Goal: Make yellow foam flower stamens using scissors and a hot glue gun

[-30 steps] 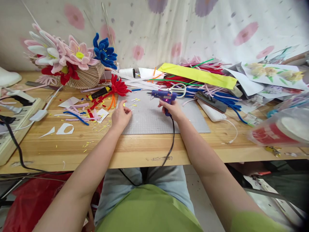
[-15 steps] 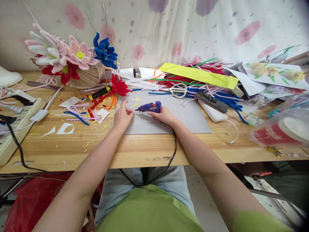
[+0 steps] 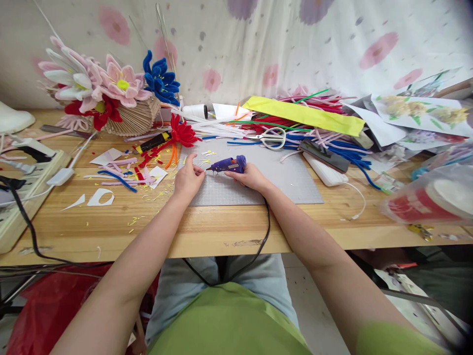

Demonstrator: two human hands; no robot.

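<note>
My right hand (image 3: 251, 176) grips a purple glue gun (image 3: 229, 163), nozzle pointing left, over a grey cutting mat (image 3: 295, 182). A black cord (image 3: 263, 231) runs from the gun down over the table edge. My left hand (image 3: 187, 178) rests at the mat's left edge with thumb and fingers pinched on a tiny piece I cannot make out, right at the gun's nozzle tip. A red pipe-cleaner flower (image 3: 182, 132) lies just beyond my left hand.
White scissors (image 3: 272, 138), a phone (image 3: 324, 155) and a heap of coloured pipe cleaners (image 3: 318, 125) lie behind the mat. A basket of pink and blue flowers (image 3: 111, 93) stands back left. Paper scraps (image 3: 99, 197) litter the left; a power strip (image 3: 33, 162) and a plastic container (image 3: 432, 197) flank the table.
My right hand has brought the glue gun from the back of the mat down toward my left hand, nozzle now at the pinched fingers. In the last half second almost nothing moved.
</note>
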